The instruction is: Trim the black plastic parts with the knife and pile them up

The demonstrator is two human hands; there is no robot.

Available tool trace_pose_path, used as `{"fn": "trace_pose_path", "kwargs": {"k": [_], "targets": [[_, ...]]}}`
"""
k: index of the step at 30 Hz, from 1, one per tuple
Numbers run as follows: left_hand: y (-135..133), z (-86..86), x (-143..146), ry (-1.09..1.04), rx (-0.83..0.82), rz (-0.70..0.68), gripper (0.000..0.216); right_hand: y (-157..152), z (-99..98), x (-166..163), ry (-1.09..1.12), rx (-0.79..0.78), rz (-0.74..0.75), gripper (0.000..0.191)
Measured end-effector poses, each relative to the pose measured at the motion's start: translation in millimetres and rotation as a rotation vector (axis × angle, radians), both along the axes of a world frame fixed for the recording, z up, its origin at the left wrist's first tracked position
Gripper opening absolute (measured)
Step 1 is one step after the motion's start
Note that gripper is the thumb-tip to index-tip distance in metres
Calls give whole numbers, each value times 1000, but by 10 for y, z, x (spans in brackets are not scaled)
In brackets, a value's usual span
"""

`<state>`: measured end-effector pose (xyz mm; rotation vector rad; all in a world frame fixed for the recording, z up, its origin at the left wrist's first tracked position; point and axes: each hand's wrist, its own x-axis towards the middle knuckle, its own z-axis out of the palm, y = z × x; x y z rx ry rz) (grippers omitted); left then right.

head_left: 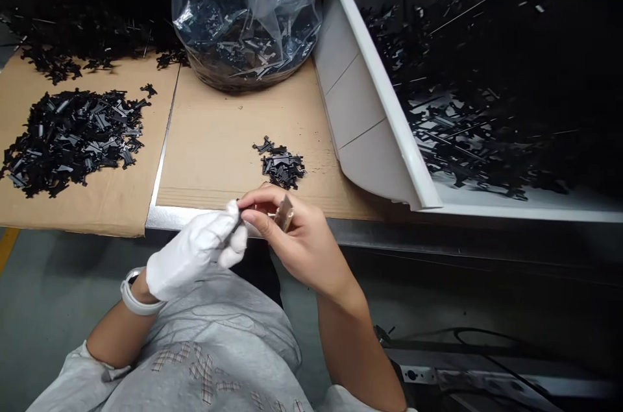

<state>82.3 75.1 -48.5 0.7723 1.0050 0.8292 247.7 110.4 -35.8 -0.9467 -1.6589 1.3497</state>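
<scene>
My left hand (195, 253), in a white glove, is closed around a small dark part (237, 225) just in front of the table edge. My right hand (296, 240), bare, pinches the same part with thumb and forefinger and holds a small flat metal blade (285, 212) against its fingers. Both hands meet above my lap. A small heap of black plastic parts (281, 164) lies on the cardboard (219, 139) just beyond them.
A larger pile of black parts (73, 136) lies on cardboard at the left. A clear plastic bag (246, 16) of parts stands at the back. A white tray (389, 120) on the right holds many black sprues. A watch (134, 298) is on my left wrist.
</scene>
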Motion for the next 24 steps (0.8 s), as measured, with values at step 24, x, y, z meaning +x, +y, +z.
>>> {"fn": "trace_pose_path", "kwargs": {"k": [24], "targets": [[-356, 339, 164, -213, -196, 177, 41, -294, 128, 2, -352, 635, -18, 33]]}}
